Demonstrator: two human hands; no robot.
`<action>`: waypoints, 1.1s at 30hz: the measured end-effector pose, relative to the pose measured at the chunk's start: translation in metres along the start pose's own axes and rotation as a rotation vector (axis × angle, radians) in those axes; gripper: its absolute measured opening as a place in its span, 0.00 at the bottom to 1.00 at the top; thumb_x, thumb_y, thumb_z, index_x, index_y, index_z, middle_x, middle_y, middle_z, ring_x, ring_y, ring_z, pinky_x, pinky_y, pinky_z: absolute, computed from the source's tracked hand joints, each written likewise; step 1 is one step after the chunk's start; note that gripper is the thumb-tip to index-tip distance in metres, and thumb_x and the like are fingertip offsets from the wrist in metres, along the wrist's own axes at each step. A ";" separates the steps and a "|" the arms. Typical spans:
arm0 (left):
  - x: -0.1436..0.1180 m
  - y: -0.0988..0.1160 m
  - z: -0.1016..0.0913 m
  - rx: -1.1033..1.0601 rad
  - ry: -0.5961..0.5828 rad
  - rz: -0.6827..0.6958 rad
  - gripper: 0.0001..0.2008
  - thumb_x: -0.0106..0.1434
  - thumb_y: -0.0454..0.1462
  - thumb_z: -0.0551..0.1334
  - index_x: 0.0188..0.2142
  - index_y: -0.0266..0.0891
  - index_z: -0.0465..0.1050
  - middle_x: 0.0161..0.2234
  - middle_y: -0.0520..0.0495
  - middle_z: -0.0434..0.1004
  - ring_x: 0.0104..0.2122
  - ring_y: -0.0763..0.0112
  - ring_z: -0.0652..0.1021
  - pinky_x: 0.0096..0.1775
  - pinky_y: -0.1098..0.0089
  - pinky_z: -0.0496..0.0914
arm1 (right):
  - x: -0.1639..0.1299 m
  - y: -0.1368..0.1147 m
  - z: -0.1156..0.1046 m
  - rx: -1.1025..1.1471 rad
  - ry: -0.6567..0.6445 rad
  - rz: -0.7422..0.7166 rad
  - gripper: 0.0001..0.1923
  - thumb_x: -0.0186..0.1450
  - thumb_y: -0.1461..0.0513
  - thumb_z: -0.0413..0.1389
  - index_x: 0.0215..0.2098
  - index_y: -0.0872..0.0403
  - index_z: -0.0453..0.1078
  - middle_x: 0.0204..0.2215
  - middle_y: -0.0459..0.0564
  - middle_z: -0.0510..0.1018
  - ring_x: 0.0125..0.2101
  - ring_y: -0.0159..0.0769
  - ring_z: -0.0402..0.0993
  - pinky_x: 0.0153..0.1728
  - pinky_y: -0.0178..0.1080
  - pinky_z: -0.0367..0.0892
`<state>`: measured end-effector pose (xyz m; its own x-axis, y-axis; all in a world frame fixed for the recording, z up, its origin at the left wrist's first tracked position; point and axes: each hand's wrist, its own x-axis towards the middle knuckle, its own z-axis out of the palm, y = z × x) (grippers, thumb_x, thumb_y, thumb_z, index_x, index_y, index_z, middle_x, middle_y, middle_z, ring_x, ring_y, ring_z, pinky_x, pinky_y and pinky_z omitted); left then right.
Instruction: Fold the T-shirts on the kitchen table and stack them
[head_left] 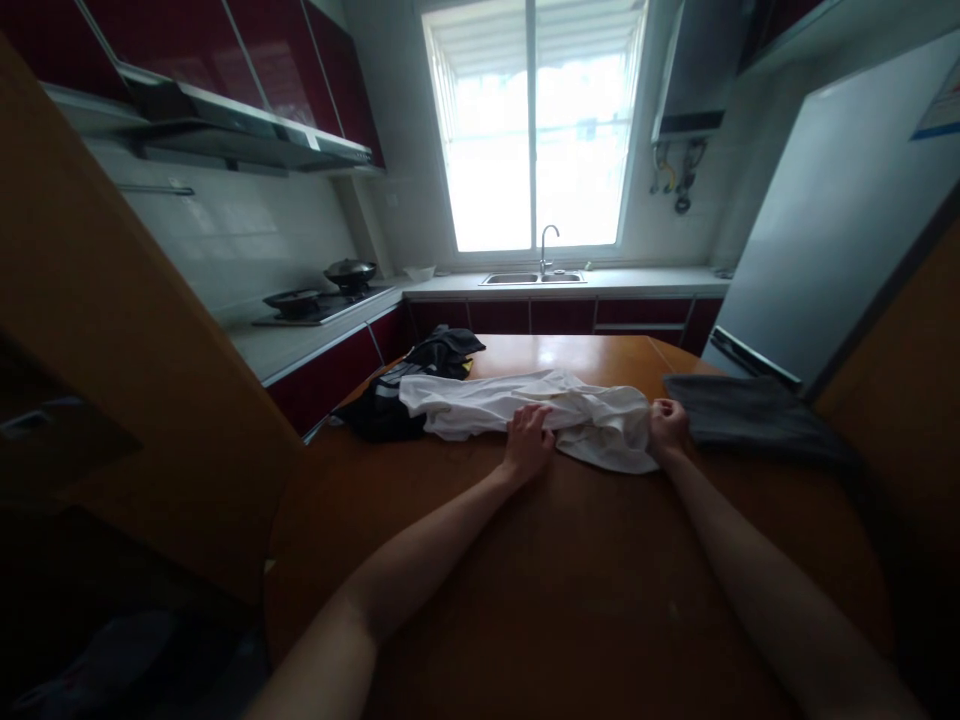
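Observation:
A white garment lies stretched sideways across the wooden table, smooth on the left and bunched toward the right. My left hand rests on its near edge about the middle, fingers spread out over the cloth. At the garment's right end, my right hand is closed in a pinch on the fabric. Dark clothing with white and yellow marks is heaped behind the left end, partly covered by the white cloth. Just beyond my right hand sits a folded dark grey cloth.
A white counter with a sink runs under the window. To the left, a lidded pan and another pan stand on the stove. A fridge borders the table's right side, a wooden panel its left.

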<state>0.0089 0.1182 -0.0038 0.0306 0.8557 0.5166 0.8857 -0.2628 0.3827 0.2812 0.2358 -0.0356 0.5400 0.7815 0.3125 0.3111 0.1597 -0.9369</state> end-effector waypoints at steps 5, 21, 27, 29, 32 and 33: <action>-0.001 -0.008 0.009 0.171 -0.238 -0.107 0.25 0.68 0.42 0.59 0.63 0.39 0.66 0.65 0.36 0.62 0.64 0.50 0.61 0.64 0.50 0.53 | -0.005 -0.013 -0.011 -0.007 -0.018 -0.280 0.19 0.67 0.54 0.47 0.47 0.57 0.72 0.47 0.61 0.78 0.47 0.43 0.72 0.51 0.44 0.66; 0.000 0.000 -0.017 0.432 -0.473 -0.426 0.42 0.66 0.58 0.54 0.71 0.36 0.53 0.72 0.25 0.38 0.67 0.18 0.41 0.57 0.24 0.45 | -0.057 -0.056 -0.001 -0.705 -0.618 -0.464 0.18 0.71 0.53 0.49 0.40 0.51 0.79 0.38 0.58 0.84 0.40 0.48 0.80 0.37 0.39 0.63; 0.013 -0.038 -0.023 0.370 -0.491 -0.460 0.43 0.66 0.62 0.48 0.72 0.41 0.49 0.72 0.26 0.40 0.68 0.22 0.43 0.58 0.26 0.46 | -0.080 -0.070 -0.010 -0.683 -0.702 -0.449 0.15 0.68 0.57 0.51 0.37 0.51 0.80 0.36 0.60 0.84 0.37 0.48 0.80 0.35 0.39 0.62; 0.022 -0.053 -0.019 0.351 -0.478 -0.379 0.41 0.68 0.61 0.47 0.72 0.43 0.51 0.72 0.28 0.43 0.69 0.28 0.45 0.61 0.31 0.45 | -0.090 -0.068 -0.018 -0.626 -0.753 -0.440 0.13 0.65 0.58 0.52 0.32 0.51 0.79 0.32 0.58 0.83 0.34 0.47 0.80 0.33 0.39 0.61; 0.045 -0.069 -0.014 0.317 -0.482 -0.243 0.35 0.69 0.58 0.49 0.70 0.47 0.57 0.72 0.33 0.47 0.70 0.37 0.48 0.63 0.38 0.47 | -0.098 -0.060 -0.029 -0.441 -0.791 -0.324 0.12 0.62 0.58 0.54 0.24 0.51 0.75 0.24 0.52 0.79 0.28 0.42 0.76 0.29 0.38 0.59; 0.056 -0.073 -0.011 0.304 -0.502 -0.208 0.33 0.69 0.56 0.51 0.68 0.48 0.59 0.71 0.35 0.50 0.70 0.39 0.49 0.64 0.40 0.48 | -0.099 -0.057 -0.031 -0.352 -0.800 -0.255 0.12 0.61 0.57 0.55 0.22 0.52 0.74 0.21 0.50 0.77 0.26 0.41 0.75 0.27 0.37 0.59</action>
<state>-0.0590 0.1803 0.0062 -0.0079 1.0000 0.0033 0.9865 0.0073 0.1633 0.2340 0.1309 -0.0084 -0.2405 0.9542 0.1781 0.6388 0.2937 -0.7110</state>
